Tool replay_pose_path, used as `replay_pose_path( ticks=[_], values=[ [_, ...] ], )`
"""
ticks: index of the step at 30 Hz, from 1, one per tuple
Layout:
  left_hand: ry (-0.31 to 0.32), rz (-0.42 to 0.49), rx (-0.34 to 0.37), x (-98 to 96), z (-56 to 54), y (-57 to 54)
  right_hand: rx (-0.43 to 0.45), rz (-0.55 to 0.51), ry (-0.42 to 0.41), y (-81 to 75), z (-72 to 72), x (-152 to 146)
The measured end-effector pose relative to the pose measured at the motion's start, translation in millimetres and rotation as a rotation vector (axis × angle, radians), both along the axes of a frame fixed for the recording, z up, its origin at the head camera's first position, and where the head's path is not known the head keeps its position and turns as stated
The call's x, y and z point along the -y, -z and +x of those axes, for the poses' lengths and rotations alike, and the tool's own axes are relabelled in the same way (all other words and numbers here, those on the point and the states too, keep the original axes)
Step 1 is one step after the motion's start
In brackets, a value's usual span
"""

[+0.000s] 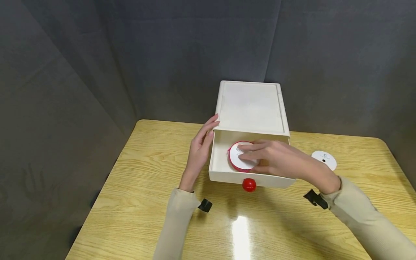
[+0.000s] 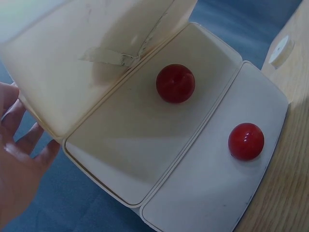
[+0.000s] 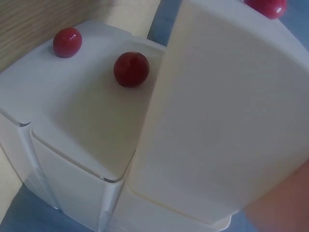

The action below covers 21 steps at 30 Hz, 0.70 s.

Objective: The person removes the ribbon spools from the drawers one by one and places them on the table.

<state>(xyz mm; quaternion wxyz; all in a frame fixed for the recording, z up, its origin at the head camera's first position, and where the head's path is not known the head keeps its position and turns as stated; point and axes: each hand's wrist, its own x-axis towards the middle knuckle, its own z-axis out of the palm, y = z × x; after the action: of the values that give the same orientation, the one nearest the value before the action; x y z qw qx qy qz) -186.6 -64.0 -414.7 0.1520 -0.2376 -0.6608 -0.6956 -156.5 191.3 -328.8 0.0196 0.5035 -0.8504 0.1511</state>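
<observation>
A white drawer unit [image 1: 250, 104] stands on the table with its top drawer [image 1: 227, 176] pulled out, a red knob [image 1: 249, 185] on the drawer's front. Inside the drawer is a ribbon spool [image 1: 235, 157] with a white face and dark pink ribbon round its edge. My right hand [image 1: 276, 157] reaches in over the drawer's right side and grips this spool, fingers across its face. At the unit's left side, my left hand [image 1: 199, 148] rests its extended fingertips near the top edge. The left wrist view shows those fingers [image 2: 28, 137] beside the pulled-out drawer.
Another white-faced spool [image 1: 324, 160] lies on the wooden table [image 1: 146, 180] to the right of the unit. Two lower drawers, pushed in, have red knobs [image 2: 175, 83] of their own. Behind the table hangs a dark grey cloth [image 1: 195, 54].
</observation>
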Motion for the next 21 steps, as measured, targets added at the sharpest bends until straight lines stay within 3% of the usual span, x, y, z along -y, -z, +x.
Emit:
replay_pose_path(
  ticks=[13,21],
  values=[
    [0.007,0.010,0.018,1.2,0.8,0.2,0.021,-0.064,0.055,2.4,-1.1,2.7],
    [0.000,-0.002,0.012,1.3,0.7,0.9,-0.015,-0.182,0.057,3.2,-1.1,-0.2]
  ],
)
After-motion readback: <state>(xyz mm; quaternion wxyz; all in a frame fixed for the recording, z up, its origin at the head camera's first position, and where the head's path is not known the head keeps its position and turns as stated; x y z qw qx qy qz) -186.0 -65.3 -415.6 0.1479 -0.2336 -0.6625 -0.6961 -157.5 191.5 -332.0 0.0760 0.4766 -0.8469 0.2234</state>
